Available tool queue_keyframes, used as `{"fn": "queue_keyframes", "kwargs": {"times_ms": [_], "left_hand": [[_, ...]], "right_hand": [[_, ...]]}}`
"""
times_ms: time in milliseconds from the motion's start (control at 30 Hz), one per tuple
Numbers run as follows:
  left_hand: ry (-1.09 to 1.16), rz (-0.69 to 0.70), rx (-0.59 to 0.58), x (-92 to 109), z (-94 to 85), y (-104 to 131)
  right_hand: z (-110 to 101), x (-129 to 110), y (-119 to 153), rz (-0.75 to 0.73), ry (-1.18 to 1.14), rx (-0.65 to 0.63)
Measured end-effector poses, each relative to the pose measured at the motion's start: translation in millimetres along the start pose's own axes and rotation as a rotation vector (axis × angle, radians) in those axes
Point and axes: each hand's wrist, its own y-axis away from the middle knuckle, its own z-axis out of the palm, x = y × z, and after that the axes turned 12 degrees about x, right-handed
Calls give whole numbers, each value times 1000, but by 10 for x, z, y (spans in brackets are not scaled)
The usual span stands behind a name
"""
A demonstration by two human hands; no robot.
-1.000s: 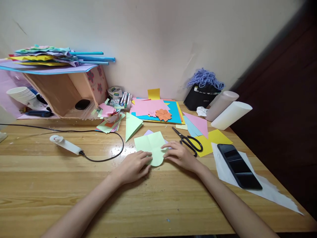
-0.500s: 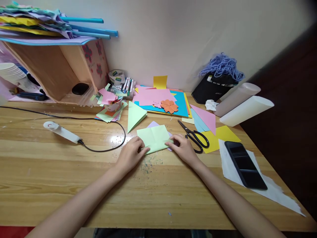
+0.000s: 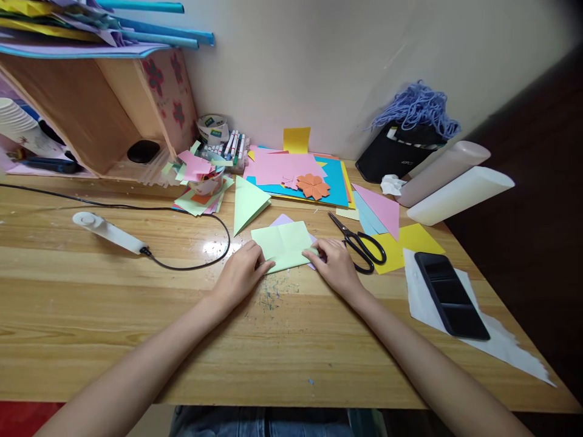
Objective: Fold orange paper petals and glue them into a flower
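Note:
A light green sheet of paper [image 3: 283,243], folded along its near edge and creased down the middle, lies between my hands. My left hand [image 3: 243,267] pinches its near left corner, thumb along the fold. At the near right corner, my right hand [image 3: 334,261] pinches the paper between thumb and curled fingers. Part of a purple paper [image 3: 283,219] shows from underneath. Just right of my right hand rest black-handled scissors [image 3: 359,243], blades pointing away. A folded light green paper triangle [image 3: 248,206] stands beyond the sheet, to the left.
Behind are stacked coloured papers [image 3: 339,188] with an orange paper flower [image 3: 313,187]. On the right lie yellow paper [image 3: 410,246] and a phone [image 3: 450,294] on torn white paper. A white corded device [image 3: 109,233] is on the left, below a wooden box [image 3: 118,109].
The view has tilted down slightly, so everything appears a little higher or shifted. Both hands keep their pinch on the green paper, which looks almost unchanged.

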Motion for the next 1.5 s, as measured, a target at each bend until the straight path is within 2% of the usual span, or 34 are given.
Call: {"fn": "queue_keyframes", "kwargs": {"times_ms": [200, 367, 467, 533, 600, 667, 733, 867, 1133, 1233, 1333, 1433, 1500], "left_hand": [[-12, 6, -10, 10, -17, -12], [-119, 31, -9, 29, -27, -3], [-216, 110, 54, 43, -30, -3], [-257, 221, 91, 52, -31, -5], [-259, 373, 45, 64, -33, -9], [-231, 513, -77, 81, -35, -13], [-218, 590, -203, 101, -38, -19], [-275, 618, -290, 139, -36, -22], [-370, 577, -291, 191, -18, 73], [-349, 551, -282, 180, -9, 116], [-307, 516, -266, 156, 5, 144], [-272, 493, -253, 141, 10, 156], [-260, 490, -246, 137, 5, 161]], "right_hand": [[2, -12, 3, -10, 27, 20], [-10, -35, 2, -14, 42, 24], [-5, -37, 8, -42, 67, 22], [5, -32, 14, -64, 79, 27], [15, -25, 19, -74, 88, 31], [21, -22, 21, -75, 96, 32], [21, -24, 19, -79, 99, 30], [15, -32, 10, -107, 119, 31], [21, -44, 25, -170, 141, 51], [-8, -60, 29, -245, 192, 82], [-48, -47, 35, -483, 169, 95], [-80, -17, 42, -738, 75, -14], [-97, -6, 39, -772, 53, -68]]}}
